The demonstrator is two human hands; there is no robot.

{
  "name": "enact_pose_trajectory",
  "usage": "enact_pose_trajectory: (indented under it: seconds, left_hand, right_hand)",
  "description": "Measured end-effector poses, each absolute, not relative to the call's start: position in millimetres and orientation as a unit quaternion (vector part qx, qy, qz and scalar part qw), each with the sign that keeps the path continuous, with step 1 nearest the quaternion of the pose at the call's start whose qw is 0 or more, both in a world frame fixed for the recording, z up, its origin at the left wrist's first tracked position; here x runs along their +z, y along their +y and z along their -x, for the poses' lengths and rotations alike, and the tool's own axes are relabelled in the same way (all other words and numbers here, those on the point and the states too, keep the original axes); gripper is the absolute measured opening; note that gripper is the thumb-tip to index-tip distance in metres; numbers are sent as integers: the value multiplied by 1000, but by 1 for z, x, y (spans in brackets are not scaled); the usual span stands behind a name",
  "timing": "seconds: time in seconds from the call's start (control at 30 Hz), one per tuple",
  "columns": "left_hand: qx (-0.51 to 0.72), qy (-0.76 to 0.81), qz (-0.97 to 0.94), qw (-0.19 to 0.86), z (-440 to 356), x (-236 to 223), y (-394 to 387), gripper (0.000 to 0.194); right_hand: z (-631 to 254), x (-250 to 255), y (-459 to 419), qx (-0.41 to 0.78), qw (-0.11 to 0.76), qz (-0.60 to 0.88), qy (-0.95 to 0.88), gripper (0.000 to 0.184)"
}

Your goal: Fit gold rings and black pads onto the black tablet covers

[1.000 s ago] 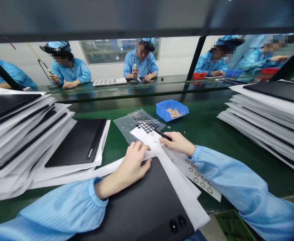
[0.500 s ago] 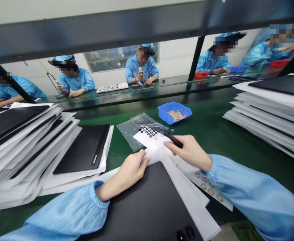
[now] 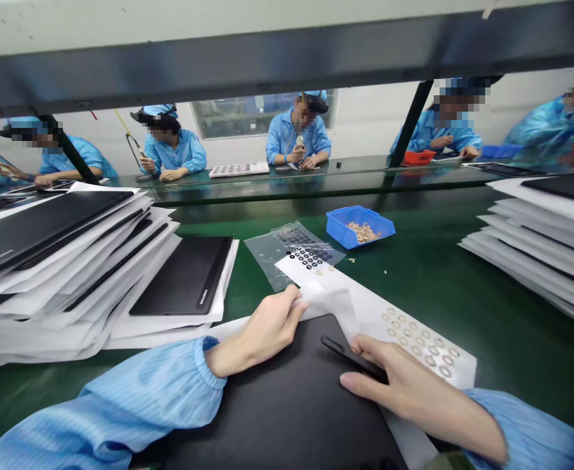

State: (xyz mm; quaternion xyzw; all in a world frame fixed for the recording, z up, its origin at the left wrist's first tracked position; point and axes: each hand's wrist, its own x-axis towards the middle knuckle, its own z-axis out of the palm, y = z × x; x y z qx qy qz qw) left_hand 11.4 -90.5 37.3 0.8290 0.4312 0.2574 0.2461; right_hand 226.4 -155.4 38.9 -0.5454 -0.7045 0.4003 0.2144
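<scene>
My left hand [image 3: 267,328] pinches a thin white wrapping sheet [image 3: 330,299] at the far edge of a black tablet [image 3: 287,398], which lies back up in front of me. In my right hand [image 3: 399,373] is a slim black pen-like tool [image 3: 353,359], held over the tablet's right side with its end toward the upper left. Its exact kind is unclear. Right of the tablet lies a white sticker sheet [image 3: 365,294] with tan ring outlines and several black rings at its far end. A clear plastic bag [image 3: 266,256] lies beside that end.
A blue bin [image 3: 340,232] of small tan pieces stands beyond the sheet. Paper-interleaved tablet stacks rise at left [image 3: 101,261] and right [image 3: 516,225]. Another tablet [image 3: 177,277] lies nearer on the left. A shelf [image 3: 267,59] spans overhead; co-workers sit opposite.
My right hand has moved down and toward me with the black tool, from over the sticker sheet to over the tablet. The left hand keeps its pinch. The view has shifted.
</scene>
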Motion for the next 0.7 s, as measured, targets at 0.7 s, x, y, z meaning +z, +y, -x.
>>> enact_pose_trajectory:
  seconds: [0.7]
  left_hand:
    - [230, 444, -728, 469, 47, 98, -37, 33]
  right_hand:
    - [-229, 55, -113, 582, 379, 486, -530, 40]
